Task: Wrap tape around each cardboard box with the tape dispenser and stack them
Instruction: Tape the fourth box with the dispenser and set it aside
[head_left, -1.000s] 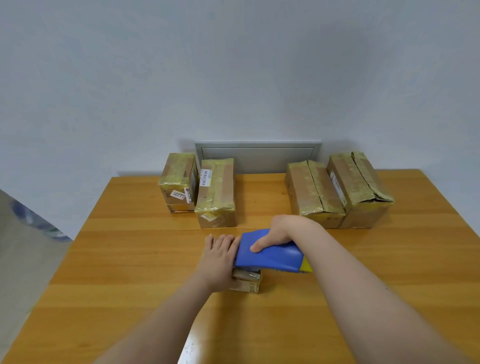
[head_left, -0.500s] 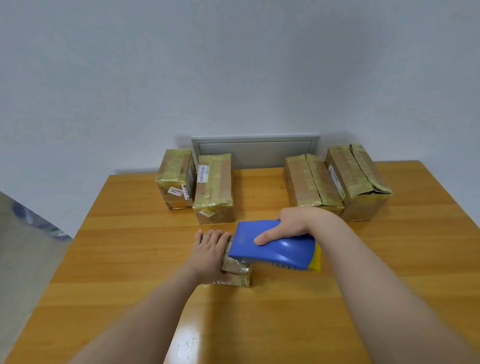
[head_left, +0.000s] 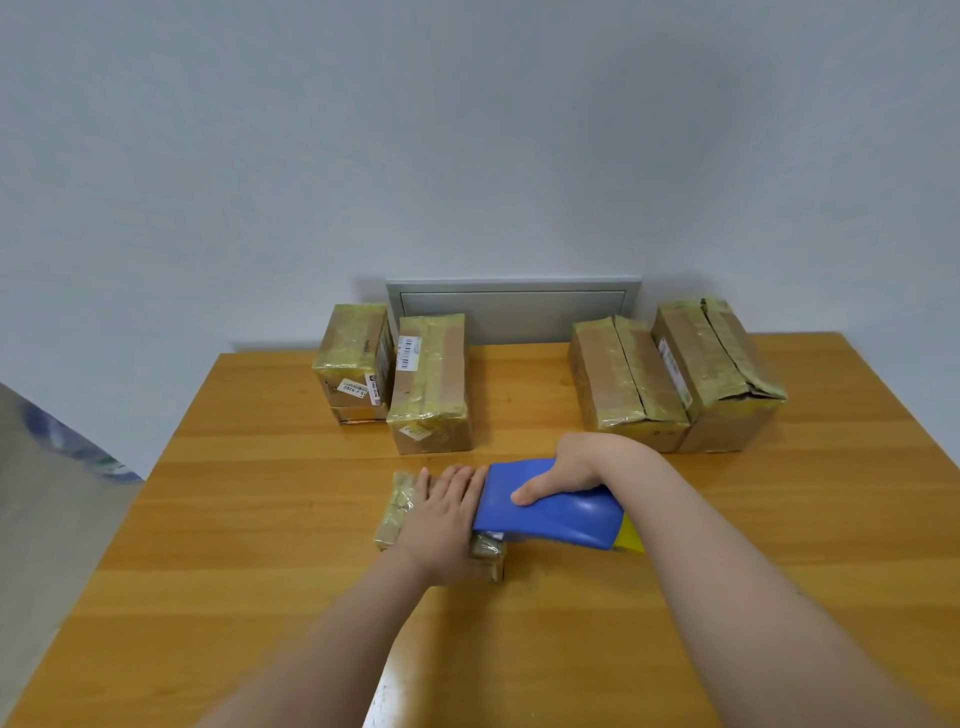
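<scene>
A small flat cardboard box (head_left: 397, 512), partly wrapped in yellowish tape, lies at the middle of the wooden table (head_left: 260, 545). My left hand (head_left: 441, 514) rests flat on top of it with straight fingers. My right hand (head_left: 571, 465) grips the blue tape dispenser (head_left: 550, 512), whose front end sits over the right end of the small box, close to my left fingertips. A yellow part shows at the dispenser's rear. Much of the small box is hidden under my hand and the dispenser.
Two taped boxes (head_left: 428, 384) stand at the back left and two larger taped boxes (head_left: 670, 376) at the back right. A grey panel (head_left: 514, 312) is set in the wall behind the table. The floor drops away at the left.
The box now shows further out to the left of my left hand. The dispenser stays over the box's right end, tilted lower against it.
</scene>
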